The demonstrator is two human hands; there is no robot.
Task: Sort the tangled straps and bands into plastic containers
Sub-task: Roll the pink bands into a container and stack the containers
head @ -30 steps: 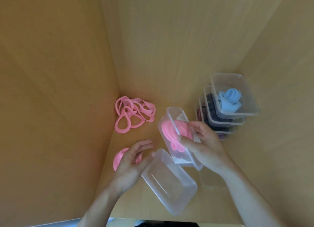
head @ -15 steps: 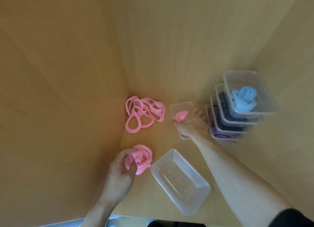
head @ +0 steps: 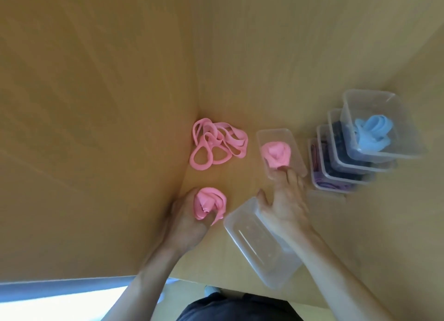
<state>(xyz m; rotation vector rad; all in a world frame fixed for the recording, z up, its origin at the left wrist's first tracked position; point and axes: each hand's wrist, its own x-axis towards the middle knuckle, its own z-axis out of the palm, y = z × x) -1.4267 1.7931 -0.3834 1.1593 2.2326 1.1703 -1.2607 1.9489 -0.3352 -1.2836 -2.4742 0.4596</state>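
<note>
Nearest of all, a dark garment [head: 228,308] fills the bottom edge, and both bare forearms reach out from it over the wooden worktop [head: 242,179]. On the near left, the left hand [head: 186,221] is down by the wooden side wall [head: 96,140]; its fingers [head: 187,198] curl round a rolled pink bundle [head: 210,204] and grip it low, touching or just above the worktop, I cannot tell which. Just to the right of that lies an empty clear container [head: 259,246], set at a slant with its near end at the worktop's front edge. The right hand [head: 287,206] crosses above its far right corner; the thumb spreads out to the left by the container's far end, while the other fingers [head: 292,176] stretch straight ahead, pressed close together, holding nothing. Their tips touch the near end of a small container [head: 296,143] further in; inside it sits a pink wad [head: 276,153], right by those fingertips. Left of that, in the far left corner, loose pink bands [head: 216,143] lie tangled on the worktop against the side wall. Far right, a stack of containers [head: 403,131] steps up towards the corner; blue bands [head: 371,135] fill the top one, dark bands show in the middle ones, and purple bands [head: 329,183] in the lowest.
</note>
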